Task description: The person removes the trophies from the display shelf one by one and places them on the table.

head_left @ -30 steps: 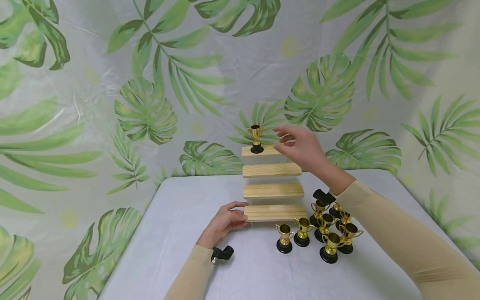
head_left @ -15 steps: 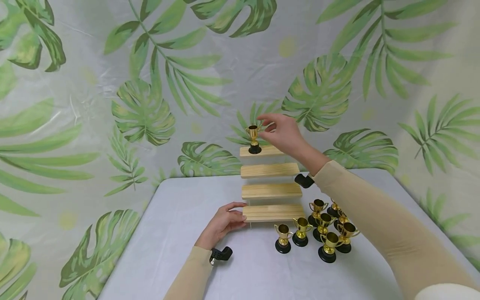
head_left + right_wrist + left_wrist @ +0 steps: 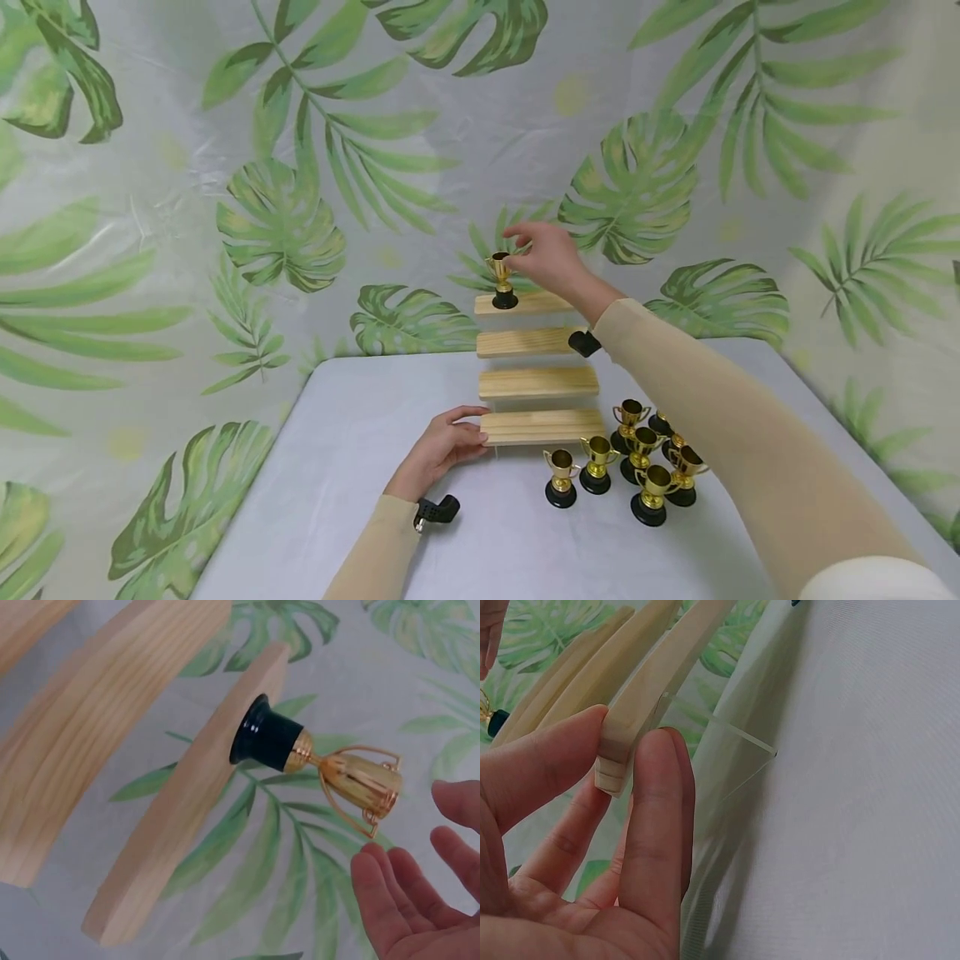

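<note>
A small gold trophy cup (image 3: 274,741) with two handles and a black base stands upright on the top step (image 3: 551,302) of a tiered wooden display stand, near that step's left end. Beside its rim is my right hand (image 3: 551,257). In the right wrist view, the fingertips (image 3: 369,877) lie close to one handle, with thumb and fingers apart and nothing held. My left hand (image 3: 441,448) grips the left end of the lowest step (image 3: 540,427). The left wrist view shows thumb and fingers (image 3: 656,817) on either side of that wooden end (image 3: 619,742).
Several more trophies (image 3: 643,446) stand on the white-covered table (image 3: 375,400), to the right and front of the display stand; my right forearm partly hides some. Clear supports (image 3: 742,735) hold the steps. A leaf-patterned curtain (image 3: 420,183) hangs behind.
My right hand has moved left along the top step, from its right side to beside the trophy. The trophy now leans no differently, and my left hand keeps its grip on the lowest step.
</note>
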Tool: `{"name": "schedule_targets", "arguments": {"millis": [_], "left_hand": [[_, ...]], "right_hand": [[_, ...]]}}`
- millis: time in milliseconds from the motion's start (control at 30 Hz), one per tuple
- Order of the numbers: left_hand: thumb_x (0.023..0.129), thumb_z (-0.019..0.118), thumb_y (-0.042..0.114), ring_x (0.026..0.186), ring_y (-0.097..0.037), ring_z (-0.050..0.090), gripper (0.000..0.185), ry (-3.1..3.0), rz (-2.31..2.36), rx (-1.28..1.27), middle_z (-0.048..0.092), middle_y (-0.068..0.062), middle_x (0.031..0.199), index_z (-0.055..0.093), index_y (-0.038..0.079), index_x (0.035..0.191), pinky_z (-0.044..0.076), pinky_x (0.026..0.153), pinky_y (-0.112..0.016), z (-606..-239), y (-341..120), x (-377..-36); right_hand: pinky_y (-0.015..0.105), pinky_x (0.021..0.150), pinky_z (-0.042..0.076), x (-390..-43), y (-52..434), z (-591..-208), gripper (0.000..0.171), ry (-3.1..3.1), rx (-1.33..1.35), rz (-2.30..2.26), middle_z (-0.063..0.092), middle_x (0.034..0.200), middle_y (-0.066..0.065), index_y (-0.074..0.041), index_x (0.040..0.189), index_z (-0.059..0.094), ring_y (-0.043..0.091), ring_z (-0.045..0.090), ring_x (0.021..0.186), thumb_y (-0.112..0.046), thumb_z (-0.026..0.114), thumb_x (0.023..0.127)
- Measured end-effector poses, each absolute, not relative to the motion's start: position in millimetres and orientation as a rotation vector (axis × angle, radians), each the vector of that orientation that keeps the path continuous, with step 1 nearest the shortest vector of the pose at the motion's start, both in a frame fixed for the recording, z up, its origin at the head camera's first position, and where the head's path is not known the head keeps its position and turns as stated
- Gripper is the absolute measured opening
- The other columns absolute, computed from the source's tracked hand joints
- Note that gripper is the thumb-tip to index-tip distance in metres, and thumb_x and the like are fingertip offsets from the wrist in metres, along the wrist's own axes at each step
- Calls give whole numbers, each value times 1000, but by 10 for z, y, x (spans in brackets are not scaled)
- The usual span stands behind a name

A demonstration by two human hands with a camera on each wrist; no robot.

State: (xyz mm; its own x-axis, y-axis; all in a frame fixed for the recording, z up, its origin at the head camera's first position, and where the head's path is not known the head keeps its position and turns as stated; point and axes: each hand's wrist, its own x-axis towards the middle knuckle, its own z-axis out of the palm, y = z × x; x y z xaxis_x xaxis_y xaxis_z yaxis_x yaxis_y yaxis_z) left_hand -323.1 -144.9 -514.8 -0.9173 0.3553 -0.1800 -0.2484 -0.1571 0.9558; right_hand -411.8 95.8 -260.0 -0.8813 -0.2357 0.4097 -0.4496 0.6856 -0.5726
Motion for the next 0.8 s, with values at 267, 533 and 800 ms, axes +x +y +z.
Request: {"name": "schedule_targets", "arguments": {"millis": [267,533,800], "left_hand": [[84,73,-7,87,-23,70,53,1725,2125,124,69,-16,100,60,0,134,61,75,-32,-5158,-1451,-3232],[83,74,-7,88,-24,70,53,1722,2118,110,69,-16,101,60,1,133,61,75,-33,-5164,-1453,-3234],[83,74,-7,87,-23,70,52,1719,2126,118,69,-15,99,60,1,133,61,75,-33,-5141,-1447,-3224]], "right_hand": [[44,79,53,-4239,898,-2594,44,-2666,538,923,63,125,14,-15,137,62,27,60,100,-24,71,95],[41,76,51,-4344,880,-2780,44,-2666,548,910,63,122,11,-16,135,64,26,59,101,-25,72,93],[39,76,49,-4349,844,-2869,44,-2635,562,929,63,124,9,-15,136,63,25,56,110,-23,72,94]]}}
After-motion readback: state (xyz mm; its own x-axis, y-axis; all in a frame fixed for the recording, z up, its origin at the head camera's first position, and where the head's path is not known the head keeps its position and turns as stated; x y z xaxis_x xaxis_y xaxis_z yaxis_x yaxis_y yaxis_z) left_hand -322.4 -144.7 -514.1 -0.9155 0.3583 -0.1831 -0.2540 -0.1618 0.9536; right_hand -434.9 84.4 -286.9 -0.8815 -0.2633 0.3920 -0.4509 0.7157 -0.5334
